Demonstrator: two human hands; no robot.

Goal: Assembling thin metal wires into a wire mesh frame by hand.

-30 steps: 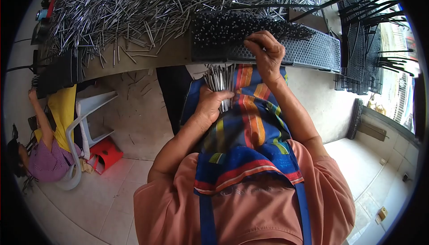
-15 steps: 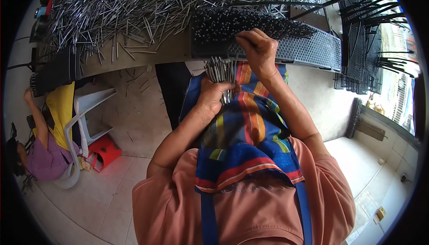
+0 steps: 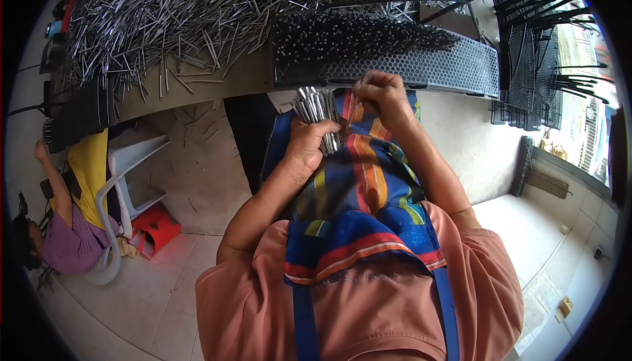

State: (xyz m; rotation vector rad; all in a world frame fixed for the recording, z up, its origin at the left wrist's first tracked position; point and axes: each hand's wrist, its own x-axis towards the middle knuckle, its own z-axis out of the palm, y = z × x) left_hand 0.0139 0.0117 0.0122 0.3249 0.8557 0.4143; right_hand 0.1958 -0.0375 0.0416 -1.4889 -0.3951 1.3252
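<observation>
The right hand (image 3: 387, 100) blurs, so I cannot tell its grip; it has drawn back from the perforated tray (image 3: 461, 65) toward the rod bundle (image 3: 315, 103), clasped and partly hidden by the left hand (image 3: 305, 147).

The left hand (image 3: 306, 142) is gripping an upright bundle of thin metal rods (image 3: 316, 105) before the striped apron (image 3: 370, 173), while the right hand (image 3: 385, 94) is hovering just beside it, fingertips drawn together, blur hiding whether they are holding anything. At the front of the worktable (image 3: 245, 77), a perforated tray (image 3: 461, 68) is bearing densely packed dark-looking pins (image 3: 349, 38), and a heap of loose metal rods (image 3: 178, 12) is lying behind and leftward. At far left, a co-worker (image 3: 76, 242) is sitting near a red container (image 3: 158, 224).
</observation>
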